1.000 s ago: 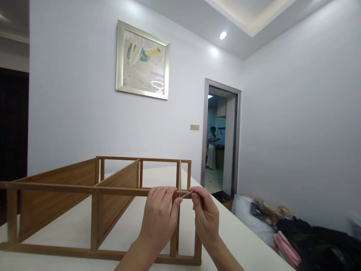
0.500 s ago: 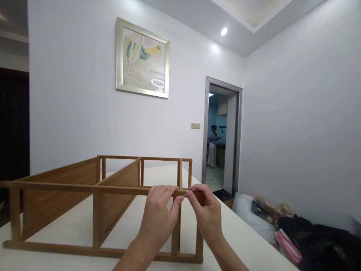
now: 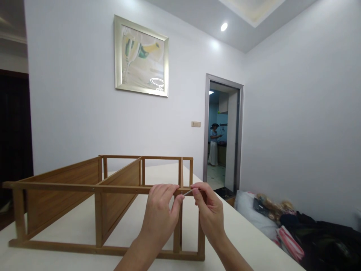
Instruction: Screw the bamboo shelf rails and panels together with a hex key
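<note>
A brown wooden shelf frame lies on its side, with slatless panels set across it. My left hand is closed over its upper rail, fingers on top and thumb in front beside a joint. Between the thumb and fingers of my right hand is pinched a thin metal hex key, slanting down to the left. The key's lower end meets the rail by my left thumb, where a small metal piece shows; the exact contact is too small to make out.
The frame rests on a white table. To the right, a pile of clothes and bedding lies beyond the table edge. A person stands in the room past the doorway. A framed picture hangs on the wall.
The view has shifted slightly. My right hand has moved a little to the right, with the hex key still pinched in it. My left hand keeps its place on the rail.
</note>
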The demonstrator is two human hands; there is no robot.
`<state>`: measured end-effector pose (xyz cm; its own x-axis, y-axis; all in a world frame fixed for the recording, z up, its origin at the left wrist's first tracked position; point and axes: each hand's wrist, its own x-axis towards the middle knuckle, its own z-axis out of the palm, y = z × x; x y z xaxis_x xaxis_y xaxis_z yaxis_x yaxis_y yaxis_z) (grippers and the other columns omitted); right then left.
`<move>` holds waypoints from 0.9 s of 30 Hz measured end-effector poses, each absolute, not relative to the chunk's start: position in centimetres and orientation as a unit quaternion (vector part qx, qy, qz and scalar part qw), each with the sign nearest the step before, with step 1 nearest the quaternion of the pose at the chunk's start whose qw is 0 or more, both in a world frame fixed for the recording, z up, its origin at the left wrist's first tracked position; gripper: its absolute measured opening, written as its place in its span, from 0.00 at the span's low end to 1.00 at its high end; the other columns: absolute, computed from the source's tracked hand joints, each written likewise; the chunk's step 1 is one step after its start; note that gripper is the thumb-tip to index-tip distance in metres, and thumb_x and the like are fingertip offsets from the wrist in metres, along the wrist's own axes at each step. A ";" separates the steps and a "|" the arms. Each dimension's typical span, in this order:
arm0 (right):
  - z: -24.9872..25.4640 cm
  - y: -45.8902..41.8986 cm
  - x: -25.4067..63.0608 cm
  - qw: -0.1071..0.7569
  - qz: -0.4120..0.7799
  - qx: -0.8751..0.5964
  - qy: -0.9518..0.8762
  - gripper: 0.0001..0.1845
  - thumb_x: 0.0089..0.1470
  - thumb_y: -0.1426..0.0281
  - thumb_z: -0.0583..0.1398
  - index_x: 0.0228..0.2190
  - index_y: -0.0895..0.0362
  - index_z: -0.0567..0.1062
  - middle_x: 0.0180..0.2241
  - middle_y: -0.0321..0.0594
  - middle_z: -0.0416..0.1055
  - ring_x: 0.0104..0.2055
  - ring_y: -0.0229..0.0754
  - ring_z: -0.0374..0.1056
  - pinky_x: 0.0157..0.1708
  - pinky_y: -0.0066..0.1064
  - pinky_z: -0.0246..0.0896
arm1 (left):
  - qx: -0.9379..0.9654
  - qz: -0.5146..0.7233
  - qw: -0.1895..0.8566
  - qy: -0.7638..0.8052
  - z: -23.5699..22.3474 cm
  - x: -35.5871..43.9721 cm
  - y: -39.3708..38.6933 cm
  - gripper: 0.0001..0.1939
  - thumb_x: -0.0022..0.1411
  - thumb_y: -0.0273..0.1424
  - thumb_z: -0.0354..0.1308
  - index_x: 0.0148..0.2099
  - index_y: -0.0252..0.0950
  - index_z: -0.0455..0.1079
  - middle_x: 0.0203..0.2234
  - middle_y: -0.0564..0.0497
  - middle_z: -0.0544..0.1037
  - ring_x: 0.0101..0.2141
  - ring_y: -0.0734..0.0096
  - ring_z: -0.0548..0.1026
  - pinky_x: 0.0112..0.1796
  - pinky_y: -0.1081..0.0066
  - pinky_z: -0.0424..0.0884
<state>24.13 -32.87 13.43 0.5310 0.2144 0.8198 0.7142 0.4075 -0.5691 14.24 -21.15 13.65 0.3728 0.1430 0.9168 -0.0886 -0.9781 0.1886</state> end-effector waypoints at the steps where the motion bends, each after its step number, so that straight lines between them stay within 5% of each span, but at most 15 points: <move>1: 13.5 -32.9 24.1 0.703 -0.179 -0.518 -0.454 0.06 0.63 0.65 0.60 0.36 0.52 0.77 0.31 0.35 0.73 0.31 0.38 0.67 0.30 0.29 0.63 | 0.821 0.563 0.092 0.015 13.5 14.3 -21.1 0.06 0.69 0.29 0.55 0.46 0.38 0.72 0.37 0.49 0.80 0.40 0.58 0.75 0.47 0.54 0.68; 9: 13.2 -33.0 24.2 0.691 -0.188 -0.526 -0.459 0.06 0.64 0.65 0.59 0.36 0.52 0.75 0.33 0.35 0.72 0.30 0.37 0.64 0.29 0.30 0.60 | 0.805 0.593 -0.027 -0.003 12.9 14.8 -20.8 0.09 0.70 0.26 0.51 0.50 0.33 0.70 0.39 0.44 0.78 0.41 0.57 0.75 0.47 0.53 0.69; 27: 13.3 -33.3 24.2 0.682 -0.193 -0.530 -0.466 0.09 0.64 0.63 0.58 0.33 0.52 0.73 0.36 0.39 0.71 0.35 0.41 0.66 0.33 0.33 0.63 | 0.806 0.591 -0.038 0.006 13.2 14.6 -21.1 0.08 0.71 0.27 0.50 0.49 0.35 0.69 0.37 0.45 0.78 0.40 0.58 0.76 0.48 0.54 0.69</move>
<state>24.19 -33.25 13.26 0.4921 0.2297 0.8397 0.7564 0.3647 -0.5430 14.59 -21.12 13.24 0.3021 -0.0349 0.9526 0.0556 -0.9970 -0.0541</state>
